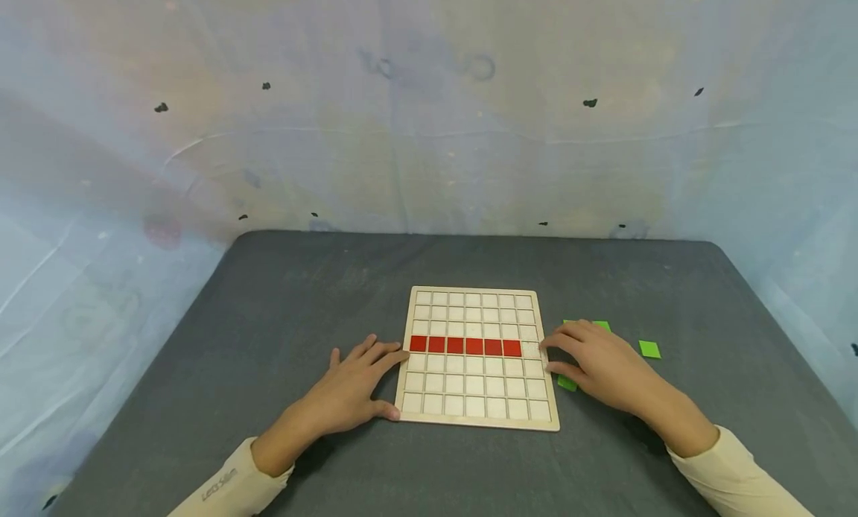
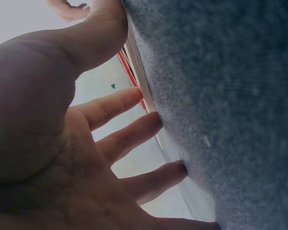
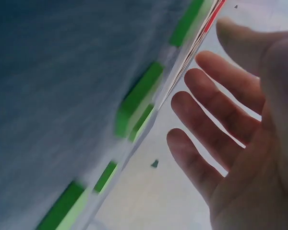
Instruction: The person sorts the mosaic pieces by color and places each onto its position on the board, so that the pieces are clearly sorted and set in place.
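A light wooden grid board (image 1: 482, 424) lies flat on the dark table, with several red square tiles (image 1: 474, 346) side by side in its middle row; that row's rightmost cell is bare wood. At the board's left edge, my left hand (image 1: 345, 394) touches with thumb and a fingertip, its other fingers spread straight over the cloth, as the left wrist view also shows. My right hand (image 1: 606, 364) hovers by the right edge with relaxed fingers and nothing between them. Beneath it lie green square tiles (image 1: 567, 383), partly hidden by the hand.
One green tile (image 1: 649, 349) lies apart, right of my right hand. Several green tiles (image 3: 143, 91) show on the cloth in the right wrist view. Behind the grey table (image 1: 322, 278) hangs a pale draped sheet (image 1: 429, 167) with small dark marks.
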A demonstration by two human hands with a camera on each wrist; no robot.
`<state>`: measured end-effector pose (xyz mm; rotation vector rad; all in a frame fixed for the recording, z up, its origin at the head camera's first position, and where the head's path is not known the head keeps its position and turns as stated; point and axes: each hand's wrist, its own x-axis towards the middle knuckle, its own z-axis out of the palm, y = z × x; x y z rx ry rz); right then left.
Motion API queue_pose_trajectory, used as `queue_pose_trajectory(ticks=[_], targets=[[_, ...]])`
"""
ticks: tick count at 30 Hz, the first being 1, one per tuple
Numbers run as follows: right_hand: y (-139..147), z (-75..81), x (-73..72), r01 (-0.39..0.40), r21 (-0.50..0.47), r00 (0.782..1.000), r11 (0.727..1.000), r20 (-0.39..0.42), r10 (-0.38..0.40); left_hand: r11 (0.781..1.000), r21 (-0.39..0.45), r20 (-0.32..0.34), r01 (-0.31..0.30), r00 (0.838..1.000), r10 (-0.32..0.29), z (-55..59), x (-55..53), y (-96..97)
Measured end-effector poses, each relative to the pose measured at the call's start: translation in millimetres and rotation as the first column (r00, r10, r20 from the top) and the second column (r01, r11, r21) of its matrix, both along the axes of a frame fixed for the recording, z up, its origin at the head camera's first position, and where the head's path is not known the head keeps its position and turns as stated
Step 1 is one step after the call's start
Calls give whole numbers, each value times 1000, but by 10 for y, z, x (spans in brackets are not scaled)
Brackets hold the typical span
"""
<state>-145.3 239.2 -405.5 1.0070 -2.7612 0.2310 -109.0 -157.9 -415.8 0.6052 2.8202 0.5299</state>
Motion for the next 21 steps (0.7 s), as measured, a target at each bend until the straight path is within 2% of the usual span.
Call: queue_pose_trajectory(ticks=[5,10,16,21], targets=[[177,1,114,53,28,998,998,33,-54,1000,-6,4,7,1000,-7,17,-6,-2],[233,-12,163,57,46,997,997,45,-60,1000,-8,12,0,1000,0,4,2,-8],[229,-60,251,40,46,999,998,3,-40,1000,-5,13,1,1000,-1,-6,6,-2],[208,-83,268,35,29,998,999,-49,-34,1000,-12,2,0,1000,0,-14,-1,-8]])
